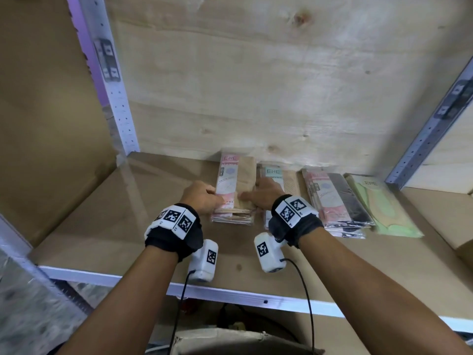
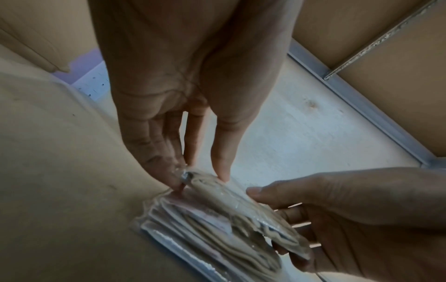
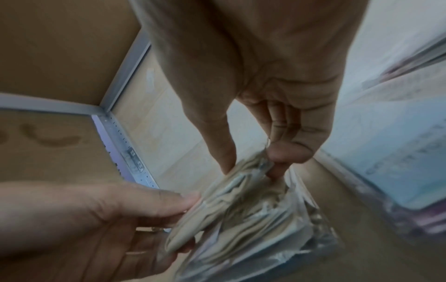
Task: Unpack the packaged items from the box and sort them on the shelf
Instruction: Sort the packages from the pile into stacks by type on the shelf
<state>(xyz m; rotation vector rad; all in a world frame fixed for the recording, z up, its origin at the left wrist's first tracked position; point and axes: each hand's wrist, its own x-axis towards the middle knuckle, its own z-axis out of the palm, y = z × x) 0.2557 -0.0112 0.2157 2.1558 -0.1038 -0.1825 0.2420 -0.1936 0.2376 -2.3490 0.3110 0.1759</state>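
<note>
- At the bottom of the head view the box shows only as a torn cardboard edge under the shelf; what it holds is out of sight
- Both forearms reach over the shelf's white front rail, each wrist wearing a black band with white coded tags
- The left hand pinches the left side of a stack of tan packets, thumb on top and fingers at the edge, as the left wrist view shows
- The right hand pinches the same stack on its right side, thumb over the top packet and fingers tucked beneath
- The stack lies on the brown shelf board, left of the other piles; the top few packets look lifted or fanned between the two hands
- By my judgement the packets are light, soft and floppy, their clear wrappers slick, so they slide over each other; holding both long edges and squaring them up seems the safest hold
- Just beyond the right hand lies a teal-labelled pile, then a pink and black pile, then a green packet
- Behind everything stands a pale plywood back panel
</note>
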